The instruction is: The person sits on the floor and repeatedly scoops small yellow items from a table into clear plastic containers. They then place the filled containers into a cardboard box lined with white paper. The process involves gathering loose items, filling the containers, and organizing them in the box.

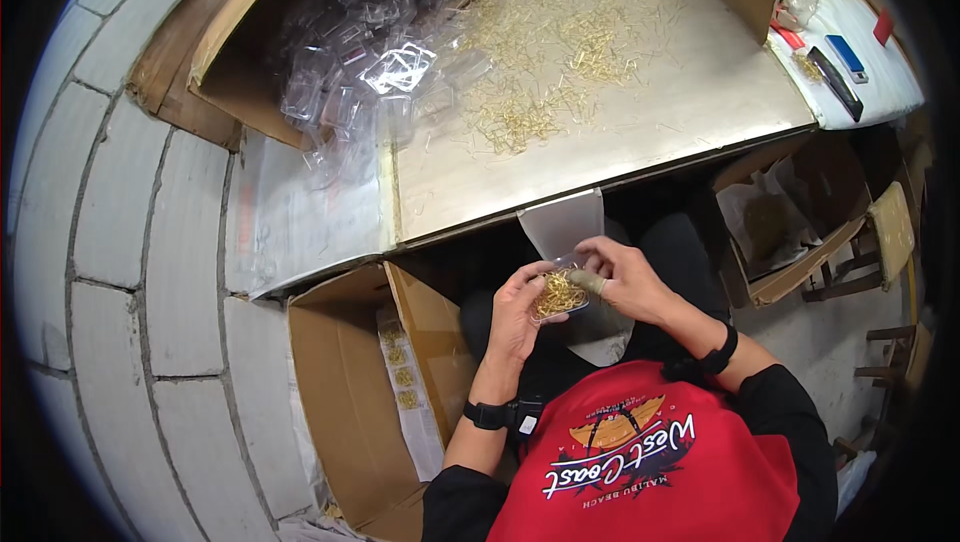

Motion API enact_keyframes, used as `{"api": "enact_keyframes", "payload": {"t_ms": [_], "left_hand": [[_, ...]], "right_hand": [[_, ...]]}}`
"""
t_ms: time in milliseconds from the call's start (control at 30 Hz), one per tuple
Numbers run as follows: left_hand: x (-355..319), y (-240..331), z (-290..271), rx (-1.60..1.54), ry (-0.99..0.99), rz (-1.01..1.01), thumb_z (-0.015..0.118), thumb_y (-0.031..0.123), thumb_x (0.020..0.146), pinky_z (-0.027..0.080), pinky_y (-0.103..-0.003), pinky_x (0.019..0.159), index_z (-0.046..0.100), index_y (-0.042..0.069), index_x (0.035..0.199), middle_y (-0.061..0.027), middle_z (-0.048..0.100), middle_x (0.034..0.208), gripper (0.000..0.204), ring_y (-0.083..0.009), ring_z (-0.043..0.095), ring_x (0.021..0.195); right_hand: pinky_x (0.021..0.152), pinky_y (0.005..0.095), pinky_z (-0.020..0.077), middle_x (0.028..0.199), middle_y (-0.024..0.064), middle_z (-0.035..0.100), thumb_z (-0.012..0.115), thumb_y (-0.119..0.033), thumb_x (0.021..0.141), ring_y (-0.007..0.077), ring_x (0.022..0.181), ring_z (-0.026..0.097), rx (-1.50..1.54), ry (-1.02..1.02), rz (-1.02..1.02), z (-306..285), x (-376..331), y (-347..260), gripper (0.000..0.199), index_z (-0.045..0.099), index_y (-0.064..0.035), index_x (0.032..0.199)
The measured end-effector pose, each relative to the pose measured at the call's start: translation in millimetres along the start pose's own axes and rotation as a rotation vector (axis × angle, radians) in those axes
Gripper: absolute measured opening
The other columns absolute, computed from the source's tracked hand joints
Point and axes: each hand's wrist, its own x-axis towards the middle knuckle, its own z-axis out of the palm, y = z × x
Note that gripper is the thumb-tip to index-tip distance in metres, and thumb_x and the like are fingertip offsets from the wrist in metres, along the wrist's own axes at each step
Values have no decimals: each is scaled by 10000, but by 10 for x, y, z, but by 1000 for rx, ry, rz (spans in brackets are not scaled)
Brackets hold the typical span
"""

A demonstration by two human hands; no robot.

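Small clear case (562, 294) w/ gold clips sits in front of the lap, just below the worktop (700, 92) edge. Left hand (520, 307) cups it from under; right hand (620, 277) pinches at its top edge, thumb taped. Looks nearly filled. Lots left: loose gold clips (540, 72) on the worktop, empty cases in box (370, 32). A few packed ones in floor box (400, 382).

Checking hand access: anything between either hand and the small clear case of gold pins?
Nothing visible. The left hand cradles the small clear case of gold pins from below, and the right hand touches its upper edge with its fingertips. Both are already in contact.
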Motion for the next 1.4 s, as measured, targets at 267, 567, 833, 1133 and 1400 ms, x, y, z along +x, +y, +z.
{"api": "enact_keyframes", "payload": {"t_ms": [267, 567, 833, 1133, 1400], "left_hand": [[-40, 193, -3, -448, -235, 51, 409, 234, 908, 531, -505, 863, 332, -64, 1348, -224, 450, 1322, 536, -351, 530, 1162], [-146, 78, 49, -309, -160, 73, 454, 201, 959, 579, -444, 790, 398, -50, 1293, -209, 539, 1219, 422, -305, 603, 1062], [-118, -48, 61, -196, -21, 55, 462, 206, 972, 606, -339, 652, 501, -14, 1191, -139, 622, 1060, 312, -212, 665, 893], [-130, -77, 131, -179, 66, 58, 441, 219, 983, 613, -336, 613, 506, -17, 1172, -151, 630, 1022, 309, -220, 677, 848], [-140, -108, 130, -234, 74, 82, 422, 268, 991, 610, -328, 600, 508, -7, 1179, -126, 626, 1039, 345, -204, 673, 855]], "right_hand": [[663, 265, 492, 904, 90, 633, 606, -91, 880, 127, 781, 607, 127, 82, -113, -102, 29, 69, 249, 582, 17, 1103], [591, 212, 502, 807, 41, 647, 616, -74, 877, 78, 667, 597, 477, 36, 115, -13, 199, 123, 171, 633, 15, 1022], [568, 223, 484, 726, 32, 624, 603, -75, 882, 82, 617, 582, 419, -57, 155, -12, 186, 110, 104, 636, 21, 903], [633, 308, 487, 850, 80, 582, 628, -11, 760, 235, 730, 612, -282, 233, -373, 59, 19, -20, 85, 641, -20, 843], [720, 350, 508, 1054, 100, 566, 695, -73, 725, 275, 888, 610, -325, 147, -392, 123, -7, 17, 245, 628, -33, 957]]}}
